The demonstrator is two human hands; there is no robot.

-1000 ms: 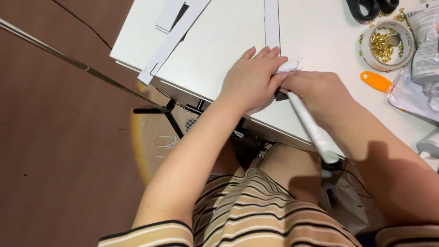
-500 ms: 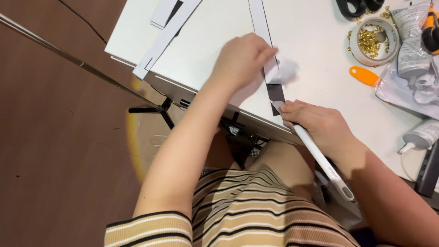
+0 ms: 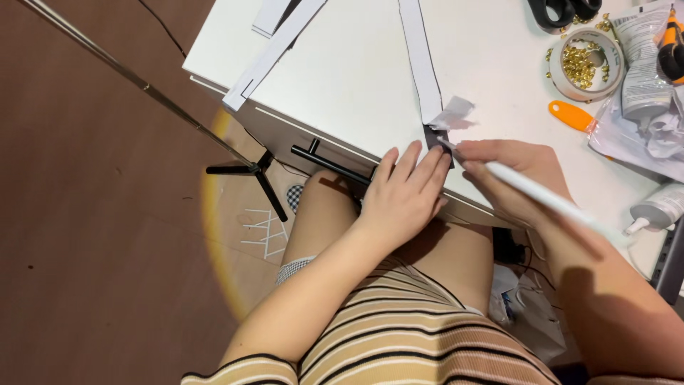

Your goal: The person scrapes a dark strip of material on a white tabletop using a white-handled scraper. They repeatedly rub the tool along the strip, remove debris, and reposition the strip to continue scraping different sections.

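A long white paper strip (image 3: 420, 64) with a dark underside lies on the white table (image 3: 356, 78), its near end at the table's front edge. My left hand (image 3: 405, 192) rests flat at that edge, fingertips touching the strip's dark end (image 3: 434, 137). My right hand (image 3: 513, 178) grips a long white pen-like tool (image 3: 548, 199) whose tip meets the strip's end. A small crumpled bit of paper (image 3: 454, 112) lies just beyond the tip.
Other white strips (image 3: 274, 46) lie at the table's left corner. At the right are a round dish of gold bits (image 3: 586, 63), an orange-handled tool (image 3: 570, 115), plastic bags (image 3: 641, 121), black scissors (image 3: 563, 11) and a glue bottle (image 3: 659, 209). A black tripod leg (image 3: 249, 171) stands on the brown floor.
My left hand has slid down the strip from the table top to its front edge. The right hand with the tool has come up to the strip's near end.
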